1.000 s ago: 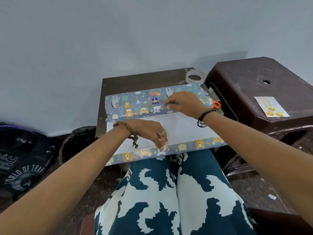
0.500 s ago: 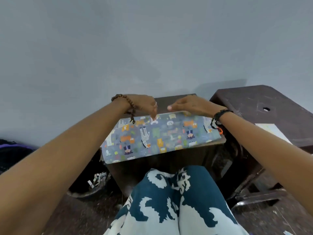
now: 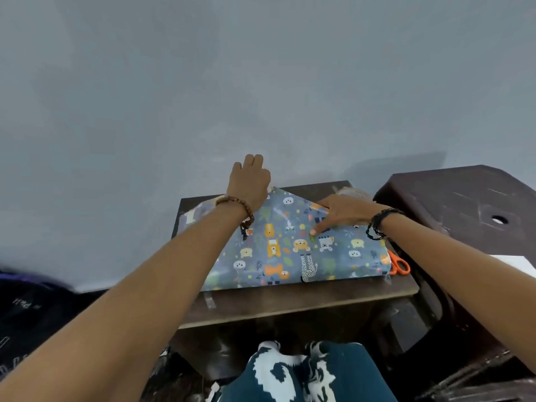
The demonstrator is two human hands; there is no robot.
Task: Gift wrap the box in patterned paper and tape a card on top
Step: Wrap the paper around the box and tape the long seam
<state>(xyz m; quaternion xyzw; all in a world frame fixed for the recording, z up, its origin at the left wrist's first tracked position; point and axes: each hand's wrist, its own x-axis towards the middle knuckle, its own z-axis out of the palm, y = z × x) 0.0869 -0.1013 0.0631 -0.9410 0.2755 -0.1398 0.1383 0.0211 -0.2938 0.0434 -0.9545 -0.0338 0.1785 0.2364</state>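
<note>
Item: patterned paper (image 3: pixel 293 245), now folded over the box at the table (image 3: pixel 290 303) centre. My right hand (image 3: pixel 342 213) presses it flat, fingers straight; my left hand (image 3: pixel 250 181) has lifted at the far edge, fingers together. Taping follows.

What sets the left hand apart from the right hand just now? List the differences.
The left hand is raised at the far edge of the patterned paper, fingers pointing up; the right hand lies flat on top of the paper, fingers straight, pressing it down. The left wrist wears a brown bead bracelet; the right wrist wears a black corded bracelet. Both are at the paper, and neither reaches the orange scissors.
</note>
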